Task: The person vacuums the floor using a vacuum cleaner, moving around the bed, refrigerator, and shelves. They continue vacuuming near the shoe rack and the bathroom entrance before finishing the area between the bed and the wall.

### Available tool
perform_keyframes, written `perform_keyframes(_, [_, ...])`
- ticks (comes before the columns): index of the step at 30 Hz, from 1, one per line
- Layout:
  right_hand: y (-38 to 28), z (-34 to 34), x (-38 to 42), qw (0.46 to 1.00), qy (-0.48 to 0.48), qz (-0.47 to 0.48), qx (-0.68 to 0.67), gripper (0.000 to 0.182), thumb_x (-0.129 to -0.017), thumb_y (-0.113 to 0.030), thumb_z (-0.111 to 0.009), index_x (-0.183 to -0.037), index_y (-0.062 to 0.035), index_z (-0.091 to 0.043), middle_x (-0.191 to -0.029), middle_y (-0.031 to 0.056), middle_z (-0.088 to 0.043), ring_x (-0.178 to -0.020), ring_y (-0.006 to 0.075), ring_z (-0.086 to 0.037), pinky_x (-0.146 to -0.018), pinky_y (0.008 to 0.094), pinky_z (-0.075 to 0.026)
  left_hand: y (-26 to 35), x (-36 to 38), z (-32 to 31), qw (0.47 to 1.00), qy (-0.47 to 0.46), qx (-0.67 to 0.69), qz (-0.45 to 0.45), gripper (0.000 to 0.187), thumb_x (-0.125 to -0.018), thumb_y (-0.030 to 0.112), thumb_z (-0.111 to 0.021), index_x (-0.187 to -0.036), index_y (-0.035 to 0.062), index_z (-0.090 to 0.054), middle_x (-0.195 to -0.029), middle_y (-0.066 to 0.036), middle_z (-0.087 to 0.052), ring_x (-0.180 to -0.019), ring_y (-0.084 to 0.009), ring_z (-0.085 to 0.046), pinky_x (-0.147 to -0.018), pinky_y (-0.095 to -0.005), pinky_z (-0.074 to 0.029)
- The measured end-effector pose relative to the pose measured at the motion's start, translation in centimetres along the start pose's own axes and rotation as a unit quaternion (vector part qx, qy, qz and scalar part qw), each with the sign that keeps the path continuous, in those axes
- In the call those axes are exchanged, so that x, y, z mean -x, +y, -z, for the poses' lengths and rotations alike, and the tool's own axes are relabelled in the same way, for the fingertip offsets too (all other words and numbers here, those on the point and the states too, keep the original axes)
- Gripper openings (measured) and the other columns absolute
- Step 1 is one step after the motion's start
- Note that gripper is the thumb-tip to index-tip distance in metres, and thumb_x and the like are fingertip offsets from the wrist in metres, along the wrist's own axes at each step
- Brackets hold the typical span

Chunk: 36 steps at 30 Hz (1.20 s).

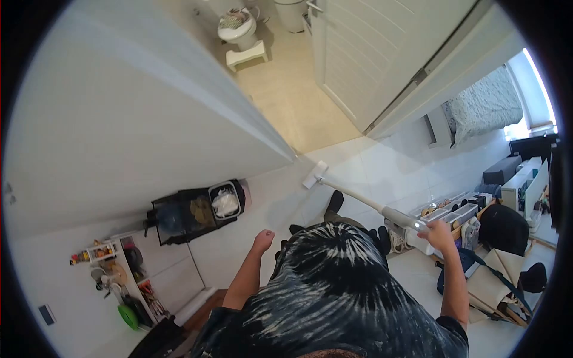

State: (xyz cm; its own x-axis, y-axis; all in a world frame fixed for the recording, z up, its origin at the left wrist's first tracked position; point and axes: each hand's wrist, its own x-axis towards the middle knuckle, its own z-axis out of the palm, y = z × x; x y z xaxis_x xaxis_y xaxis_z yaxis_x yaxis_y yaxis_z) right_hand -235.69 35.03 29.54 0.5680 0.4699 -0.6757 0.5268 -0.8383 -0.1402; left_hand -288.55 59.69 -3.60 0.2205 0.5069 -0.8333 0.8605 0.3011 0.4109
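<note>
My right hand (439, 235) is wrapped around the handle of a white and grey cordless stick vacuum (353, 194). The tube slants down and leftward to a white floor head (315, 174), which rests on the white tiles near the doorway. My left hand (262, 240) hangs beside my body with its fingers curled in, and nothing shows in it. My dark shoe (335, 201) stands just below the vacuum's tube.
A white door (364, 53) stands ajar on a bathroom with a toilet (239, 30) and step stool (246, 55). At left is a black cart (185, 215) with a lined bin (227, 200). Shoe racks (444, 212), a folded wooden chair (495, 280) and a bed (483, 104) lie right.
</note>
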Motion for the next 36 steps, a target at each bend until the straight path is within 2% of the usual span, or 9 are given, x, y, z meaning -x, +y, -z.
perform_keyframes(7, [0.3,-5.9,5.2,0.982,0.011,-0.124,-0.144,0.03,-0.066,-0.023,-0.074,-0.084,0.0005,-0.07,-0.062,0.0183,-0.061,-0.06,0.0275,-0.062,-0.062,0.0381,-0.046,9.6,-5.0,1.2,0.995,-0.011,-0.019,-0.097,0.043,-0.083,0.033,-0.058,-0.11,-0.0003,-0.059,-0.104,-0.018,-0.064,-0.098,-0.0288,-0.062,-0.085,-0.0352,-0.047])
perform_keyframes(9, [0.1,-8.0,6.1,0.964,0.046,-0.123,-0.233,0.02,-0.068,-0.015,-0.072,-0.075,0.003,-0.068,-0.051,0.0051,-0.053,-0.041,0.0126,-0.045,-0.043,0.0322,-0.034,12.2,-4.9,0.7,0.991,-0.04,-0.039,-0.119,0.044,-0.083,0.033,-0.057,-0.111,-0.0001,-0.059,-0.104,-0.018,-0.064,-0.098,-0.0288,-0.062,-0.086,-0.0351,-0.047])
perform_keyframes(15, [-1.5,-12.0,6.8,0.946,0.054,-0.146,-0.285,0.024,-0.068,-0.015,-0.071,-0.083,0.0033,-0.07,-0.063,0.0099,-0.063,-0.054,0.0153,-0.057,-0.052,0.0313,-0.043,17.1,-3.1,1.6,0.971,-0.093,-0.135,-0.174,0.043,-0.083,0.034,-0.057,-0.11,0.0001,-0.06,-0.104,-0.019,-0.064,-0.099,-0.0294,-0.061,-0.087,-0.036,-0.047])
perform_keyframes(17, [-2.4,-12.6,7.4,0.951,0.058,-0.137,-0.27,0.029,-0.068,-0.02,-0.071,-0.088,0.0011,-0.069,-0.071,0.0196,-0.065,-0.065,0.0252,-0.065,-0.065,0.0355,-0.047,16.6,-5.2,2.1,0.966,-0.091,-0.178,-0.166,0.043,-0.082,0.034,-0.056,-0.109,0.0,-0.061,-0.104,-0.02,-0.064,-0.099,-0.0302,-0.061,-0.087,-0.0366,-0.047])
perform_keyframes(23, [-3.4,-12.7,11.9,0.925,0.083,-0.211,-0.305,0.029,-0.067,-0.022,-0.072,-0.085,0.0018,-0.069,-0.066,0.019,-0.064,-0.06,0.0251,-0.063,-0.06,0.0357,-0.046,15.7,-8.2,5.1,0.937,-0.12,-0.27,-0.184,0.043,-0.081,0.035,-0.056,-0.107,0.0,-0.062,-0.104,-0.02,-0.063,-0.1,-0.0326,-0.06,-0.088,-0.0383,-0.047])
perform_keyframes(25, [-3.6,-12.7,13.7,0.902,0.091,-0.269,-0.324,0.029,-0.067,-0.021,-0.072,-0.081,0.0032,-0.069,-0.06,0.017,-0.061,-0.056,0.0232,-0.059,-0.058,0.0366,-0.045,16.3,-9.5,6.0,0.925,-0.13,-0.296,-0.199,0.043,-0.081,0.035,-0.056,-0.106,0.0,-0.062,-0.104,-0.02,-0.063,-0.1,-0.0327,-0.06,-0.088,-0.0385,-0.047])
perform_keyframes(26, [-2.6,-14.4,15.0,0.89,0.109,-0.266,-0.353,0.019,-0.07,-0.015,-0.068,-0.074,0.0041,-0.066,-0.052,0.0048,-0.051,-0.043,0.0129,-0.047,-0.042,0.0301,-0.034,16.9,-9.9,6.2,0.919,-0.133,-0.316,-0.195,0.043,-0.081,0.035,-0.056,-0.106,0.0001,-0.062,-0.104,-0.02,-0.063,-0.1,-0.0329,-0.06,-0.088,-0.0385,-0.047])
perform_keyframes(29, [-4.3,-14.9,18.2,0.78,0.126,-0.369,-0.489,0.019,-0.073,-0.015,-0.066,-0.073,0.0031,-0.064,-0.05,0.0021,-0.047,-0.038,0.0108,-0.042,-0.037,0.0271,-0.03,19.0,-11.7,6.3,0.898,-0.143,-0.357,-0.211,0.042,-0.082,0.035,-0.056,-0.104,0.0002,-0.062,-0.103,-0.021,-0.064,-0.099,-0.0331,-0.06,-0.087,-0.0388,-0.047])
perform_keyframes(36, [-5.7,-19.0,19.2,0.71,0.188,-0.42,-0.533,0.018,-0.076,-0.015,-0.064,-0.074,0.0031,-0.062,-0.05,0.0017,-0.046,-0.037,0.01,-0.039,-0.035,0.027,-0.03,27.4,-12.2,3.7,0.883,-0.153,-0.349,-0.274,0.042,-0.083,0.036,-0.055,-0.105,0.0005,-0.062,-0.102,-0.021,-0.064,-0.097,-0.033,-0.061,-0.086,-0.0391,-0.047])
